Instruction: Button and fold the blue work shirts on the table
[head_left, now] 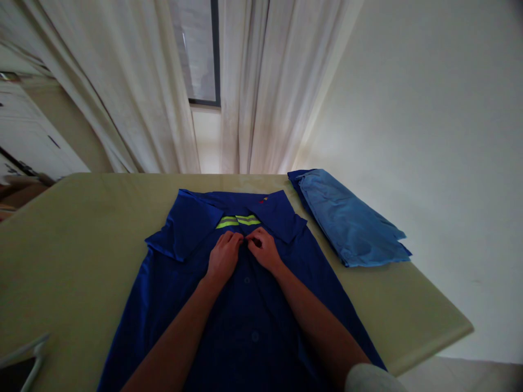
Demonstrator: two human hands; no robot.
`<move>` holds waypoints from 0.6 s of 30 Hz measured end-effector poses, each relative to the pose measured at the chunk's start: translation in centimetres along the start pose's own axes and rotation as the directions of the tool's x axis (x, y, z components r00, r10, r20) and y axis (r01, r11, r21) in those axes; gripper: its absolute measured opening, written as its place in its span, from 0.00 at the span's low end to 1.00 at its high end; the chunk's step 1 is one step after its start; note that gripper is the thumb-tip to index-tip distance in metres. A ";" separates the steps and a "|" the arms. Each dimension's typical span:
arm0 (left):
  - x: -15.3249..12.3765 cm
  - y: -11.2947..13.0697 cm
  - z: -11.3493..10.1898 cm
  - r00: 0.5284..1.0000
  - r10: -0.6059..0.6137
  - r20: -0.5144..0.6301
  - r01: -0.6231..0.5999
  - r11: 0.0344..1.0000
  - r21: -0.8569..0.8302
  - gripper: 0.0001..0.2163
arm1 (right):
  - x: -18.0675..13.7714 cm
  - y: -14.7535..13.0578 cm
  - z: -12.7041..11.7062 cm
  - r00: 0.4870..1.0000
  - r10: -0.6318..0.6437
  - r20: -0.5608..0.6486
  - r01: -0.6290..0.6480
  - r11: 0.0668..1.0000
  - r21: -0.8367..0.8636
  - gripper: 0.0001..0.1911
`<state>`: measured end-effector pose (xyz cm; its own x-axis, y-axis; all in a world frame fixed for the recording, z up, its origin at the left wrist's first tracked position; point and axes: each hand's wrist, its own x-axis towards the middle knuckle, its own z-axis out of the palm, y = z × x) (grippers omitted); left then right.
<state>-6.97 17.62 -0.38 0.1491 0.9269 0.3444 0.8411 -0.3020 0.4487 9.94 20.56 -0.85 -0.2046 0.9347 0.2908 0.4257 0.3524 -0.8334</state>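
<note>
A dark blue button-up work shirt (175, 294) lies front up on the table, its collar end away from me. Yellow-green reflective strips (238, 221) show inside the open neck. My left hand (224, 255) pinches the shirt's front edge just below the neck opening. Close beside it, my right hand (262, 247) has thumb and forefinger curled together on the facing edge. The fingertips of both hands almost meet. Whatever small part lies between them is hidden. Below the hands, buttons (247, 280) run down the shirt's front.
Folded blue garments (347, 218) lie at the table's right side, near the white wall (441, 163). Curtains (281, 81) hang behind the pale green table (61, 245). A white-edged object (35, 354) is partly visible at the lower left, and a white cabinet (36, 130) stands beyond.
</note>
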 end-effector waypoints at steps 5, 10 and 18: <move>0.1 -0.1 0.0 1.000 -0.001 0.007 0.001 0.999 -0.038 0.08 | 0.1 0.2 -0.2 1.000 -0.007 0.017 0.008 1.000 -0.025 0.14; 0.2 -0.1 -0.3 0.998 -0.020 0.052 0.023 0.998 -0.056 0.08 | 0.6 0.9 -0.9 0.991 0.008 0.131 -0.005 1.000 -0.024 0.12; 0.1 -0.7 0.1 0.997 -0.031 0.070 0.036 0.997 -0.071 0.09 | 0.8 1.5 -0.4 0.992 0.029 0.120 -0.024 0.999 -0.038 0.02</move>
<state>-7.49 17.96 -0.70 0.1590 0.9492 0.2715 0.8067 -0.2834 0.5185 10.71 21.89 -1.65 -0.2968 0.9320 0.2080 0.4635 0.3310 -0.8219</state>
